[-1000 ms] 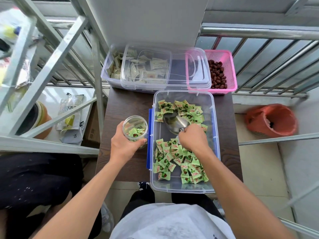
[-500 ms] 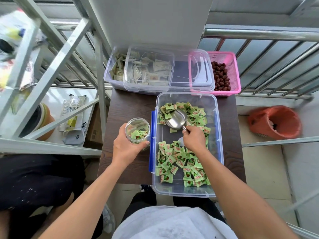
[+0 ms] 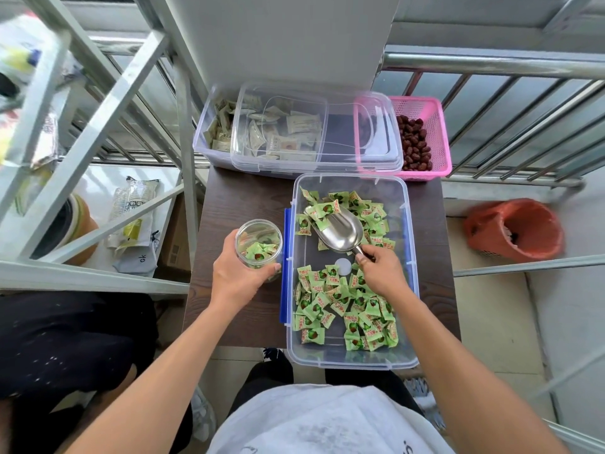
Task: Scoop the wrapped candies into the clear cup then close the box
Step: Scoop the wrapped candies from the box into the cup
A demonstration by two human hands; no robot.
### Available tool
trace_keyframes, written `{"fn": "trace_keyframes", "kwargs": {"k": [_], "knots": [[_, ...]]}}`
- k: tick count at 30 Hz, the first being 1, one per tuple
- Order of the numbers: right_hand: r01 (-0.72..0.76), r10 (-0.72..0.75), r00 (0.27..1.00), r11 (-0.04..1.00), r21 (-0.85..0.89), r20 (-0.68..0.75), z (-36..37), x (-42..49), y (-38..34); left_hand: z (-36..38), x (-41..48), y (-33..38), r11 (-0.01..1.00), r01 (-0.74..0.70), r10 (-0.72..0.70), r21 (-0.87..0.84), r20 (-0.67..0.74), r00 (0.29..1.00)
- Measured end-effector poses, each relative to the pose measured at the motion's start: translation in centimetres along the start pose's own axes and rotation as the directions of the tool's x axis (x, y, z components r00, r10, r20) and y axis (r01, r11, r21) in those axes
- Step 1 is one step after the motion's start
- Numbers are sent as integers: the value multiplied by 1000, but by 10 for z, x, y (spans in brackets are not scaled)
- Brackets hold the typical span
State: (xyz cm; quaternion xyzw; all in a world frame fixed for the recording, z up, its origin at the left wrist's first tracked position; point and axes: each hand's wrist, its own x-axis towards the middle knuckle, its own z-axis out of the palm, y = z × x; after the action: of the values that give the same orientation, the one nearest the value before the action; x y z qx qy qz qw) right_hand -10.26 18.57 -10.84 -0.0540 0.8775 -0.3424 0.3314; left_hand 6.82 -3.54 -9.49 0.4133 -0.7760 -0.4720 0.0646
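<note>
- My right hand (image 3: 381, 273) is pinched round the handle of the metal scoop (image 3: 340, 231). The handle end sits about mid-box. The long axis runs away from me toward the far-left corner of the box (image 3: 411, 257), mouth leading.
- A couple of candies (image 3: 322, 211) sit on the scoop's front lip and the rest of the bowl looks bare (not much of a haul).
- My left hand (image 3: 239, 276) is wrapped round the clear cup (image 3: 258, 242). It looks to be standing on the table (image 3: 242, 201), just beside the box's left wall.
- So the cup lies left of the scoop and a bit nearer me, across that wall. I reckon the next swing goes leftward over the rim.
- Cup contents: a shallow layer of green candies, plenty of room above.
- The box is open, with one pile at its far end, one at its near end and a bare strip between.
- Along the table's far edge there's a clear bin (image 3: 209, 139) of pale packets and a pink basket (image 3: 438, 136) of dark red fruit. A clear lid (image 3: 314, 158) lies across both, probably the box's, so closing hasn't started.
</note>
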Motion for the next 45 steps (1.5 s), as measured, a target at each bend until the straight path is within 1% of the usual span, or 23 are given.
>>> {"fn": "trace_keyframes", "kwargs": {"k": [6, 10, 13, 18, 20, 25, 28, 32, 35, 41, 45], "knots": [[18, -18, 1000, 999, 34, 14, -8, -15, 4, 1, 0, -1, 1000, -21, 21, 7, -2, 1000], [48, -50, 997, 998, 39, 50, -20, -28, -1, 1, -3, 0, 999, -47, 47, 17, 1, 999], [65, -67, 997, 997, 40, 48, -32, -38, -10, 0, -4, 1, 998, -60, 60, 19, 3, 998], [117, -116, 991, 993, -17, 71, -54, -53, -28, -1, -5, 3, 996, -88, 87, 29, 15, 996], [148, -143, 984, 988, -45, 107, -62, -57, -38, -1, -5, 3, 994, -100, 100, 39, 16, 995], [235, -195, 958, 954, -185, 212, -71, -70, -73, -2, -6, 5, 989, -134, 132, 56, 32, 991], [288, -206, 939, 909, -302, 275, -70, -78, -101, -2, -8, 5, 986, -154, 152, 59, 40, 988], [325, -204, 933, 830, -453, 296, -65, -87, -130, -3, -10, 6, 983, -180, 178, 41, 45, 983], [345, -227, 935, 756, -556, 272, -60, -90, -146, -3, -13, 9, 979, -199, 198, 41, 28, 980], [374, -316, 923, 604, -704, 219, -55, -106, -177, -2, -15, 8, 979, -202, 202, 33, 15, 979], [351, -326, 926, 551, -757, 193, -60, -111, -187, -3, -15, 6, 980, -198, 198, 34, -1, 980]]}}
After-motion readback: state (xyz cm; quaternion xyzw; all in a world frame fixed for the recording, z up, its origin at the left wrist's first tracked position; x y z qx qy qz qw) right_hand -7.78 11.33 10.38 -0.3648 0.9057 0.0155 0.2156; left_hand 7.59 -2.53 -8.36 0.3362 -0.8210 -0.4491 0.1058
